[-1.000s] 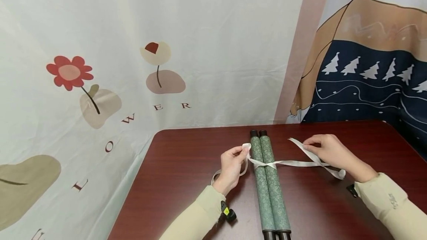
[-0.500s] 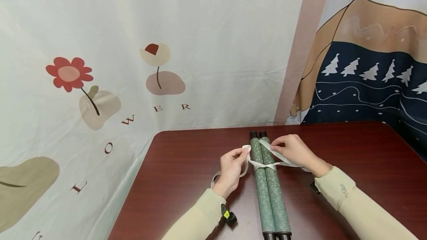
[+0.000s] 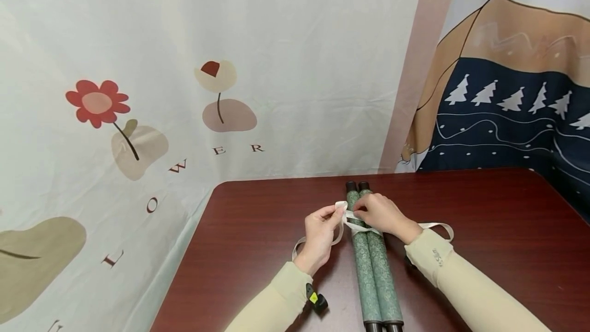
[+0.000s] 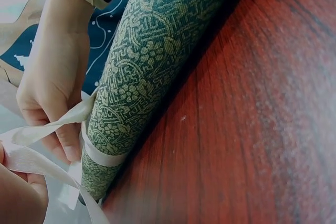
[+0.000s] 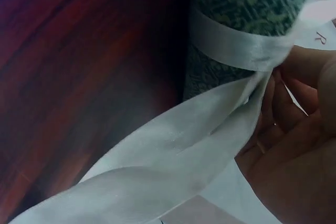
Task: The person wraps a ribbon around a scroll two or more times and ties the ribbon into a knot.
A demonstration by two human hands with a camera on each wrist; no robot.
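Observation:
A green patterned scroll (image 3: 370,270), its two rolls side by side with dark end knobs, lies on the table. White ribbon (image 3: 366,228) wraps around both rolls near their far half. My left hand (image 3: 318,240) pinches a folded loop of that ribbon just left of the scroll. Over the far part of the rolls, my right hand (image 3: 386,215) pinches the other ribbon length close to the left fingertips. In the right wrist view, the ribbon (image 5: 163,145) trails twisted from the right fingers. The right fingertips are partly hidden in the head view.
The dark red table (image 3: 258,229) extends on both sides of the scroll. A ribbon tail (image 3: 443,226) curves out behind the right wrist. A pale printed curtain (image 3: 299,91) and a navy patterned cloth (image 3: 498,117) hang along the table's far side.
My right hand has moved left from the right side of the table to above the rolls, bringing its ribbon end across toward the left hand. The left hand stays nearly still with its loop.

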